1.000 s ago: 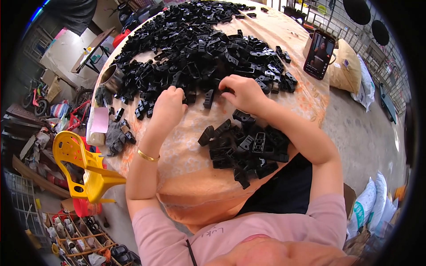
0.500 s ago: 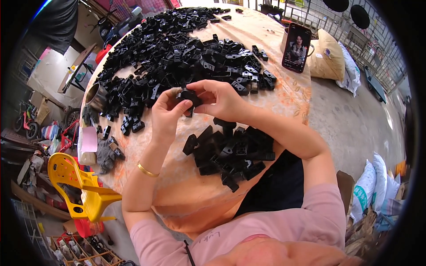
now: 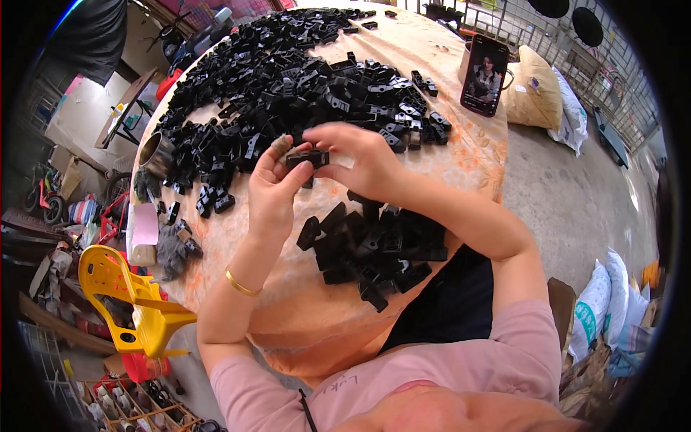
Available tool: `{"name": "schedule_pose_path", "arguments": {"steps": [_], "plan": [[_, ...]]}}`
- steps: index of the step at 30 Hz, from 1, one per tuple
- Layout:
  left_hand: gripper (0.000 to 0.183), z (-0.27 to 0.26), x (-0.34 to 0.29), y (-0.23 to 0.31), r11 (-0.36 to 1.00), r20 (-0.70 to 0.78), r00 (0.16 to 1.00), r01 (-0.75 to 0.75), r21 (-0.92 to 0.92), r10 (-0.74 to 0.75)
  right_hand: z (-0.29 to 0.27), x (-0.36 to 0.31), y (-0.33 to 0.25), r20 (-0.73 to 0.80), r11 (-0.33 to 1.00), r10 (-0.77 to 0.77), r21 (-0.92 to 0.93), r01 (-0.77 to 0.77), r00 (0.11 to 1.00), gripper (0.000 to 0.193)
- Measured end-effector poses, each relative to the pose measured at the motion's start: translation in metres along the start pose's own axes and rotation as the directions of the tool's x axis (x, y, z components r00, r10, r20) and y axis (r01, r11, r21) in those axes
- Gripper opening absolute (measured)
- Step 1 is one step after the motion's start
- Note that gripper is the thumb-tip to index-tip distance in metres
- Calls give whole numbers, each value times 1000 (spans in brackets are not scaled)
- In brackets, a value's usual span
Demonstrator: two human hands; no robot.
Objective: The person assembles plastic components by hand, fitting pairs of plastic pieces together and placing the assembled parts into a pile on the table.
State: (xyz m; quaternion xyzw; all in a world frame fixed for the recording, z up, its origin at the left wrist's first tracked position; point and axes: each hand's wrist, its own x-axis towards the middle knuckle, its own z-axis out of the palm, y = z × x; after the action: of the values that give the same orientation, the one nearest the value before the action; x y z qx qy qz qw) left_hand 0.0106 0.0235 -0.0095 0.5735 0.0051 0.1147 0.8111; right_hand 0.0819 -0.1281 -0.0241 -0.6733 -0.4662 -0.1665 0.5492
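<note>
Over the table, my left hand (image 3: 272,189) pinches a small black plastic part (image 3: 311,158) between thumb and fingers. One of its fingertips has a tan wrapping. My right hand (image 3: 363,160) is at the part's right end, thumb against it and index finger curled above; its fingers are slightly blurred. Beyond both hands spreads a large heap of similar black plastic parts (image 3: 288,86). Closer to my body, a smaller pile of black parts (image 3: 378,248) lies on the patterned orange tablecloth (image 3: 288,302).
A phone (image 3: 484,75) leans on a mug at the far right of the table. At the left edge are a metal cup (image 3: 156,153), a pink paper (image 3: 145,224) and a grey glove (image 3: 175,252). A yellow chair (image 3: 137,302) stands left; sacks (image 3: 533,90) sit on the floor at right.
The black part has been turned between my hands and now lies more level. My left fingers have spread a little, and my right fingers have lifted off its top.
</note>
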Motion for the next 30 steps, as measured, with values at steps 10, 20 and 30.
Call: {"name": "schedule_pose_path", "arguments": {"steps": [10,20,30], "plan": [[51,12,-23,30,438,531,822,-563,701,206,-10,10,36,430,994,90,22,-110,898,53],[31,-2,-15,32,68,519,839,-534,843,164,7,-3,45,504,950,-79,-223,218,860,21],[19,-44,18,19,123,317,932,-340,932,175,-8,1,23,194,993,96,53,-108,976,29]]}}
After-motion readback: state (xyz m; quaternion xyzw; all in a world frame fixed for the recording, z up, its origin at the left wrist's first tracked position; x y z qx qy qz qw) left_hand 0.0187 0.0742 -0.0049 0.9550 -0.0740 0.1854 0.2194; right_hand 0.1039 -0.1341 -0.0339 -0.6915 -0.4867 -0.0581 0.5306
